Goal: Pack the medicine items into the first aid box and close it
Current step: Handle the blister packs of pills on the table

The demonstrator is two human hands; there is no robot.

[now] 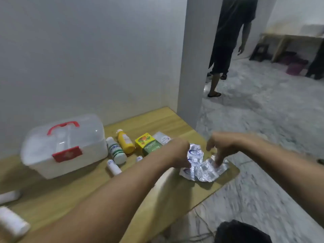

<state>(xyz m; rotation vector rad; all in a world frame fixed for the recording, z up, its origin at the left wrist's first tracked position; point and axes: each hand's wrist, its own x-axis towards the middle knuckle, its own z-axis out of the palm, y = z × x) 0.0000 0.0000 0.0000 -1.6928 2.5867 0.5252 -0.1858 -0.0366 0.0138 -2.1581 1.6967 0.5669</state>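
Note:
A clear first aid box [63, 146] with a red handle and a red latch stands shut on the left of the wooden table [73, 186]. Beside it lie a white-green bottle [116, 150], a yellow bottle [125, 141], a green-yellow carton [148, 142], a white sachet [162, 137] and two small white tubes [114, 166]. Several silver blister packs [201, 165] lie in a pile near the table's right corner. My left hand [177, 151] rests on the pile's left side, fingers curled on a pack. My right hand [220, 146] presses its fingertips onto the pile's right side.
White rolls [12, 223] lie at the table's near left edge. A white wall runs behind the table, with a pillar [194, 67] at its far corner. A person in dark clothes [228, 41] stands on the grey floor beyond. A dark object [242, 232] sits below the table's edge.

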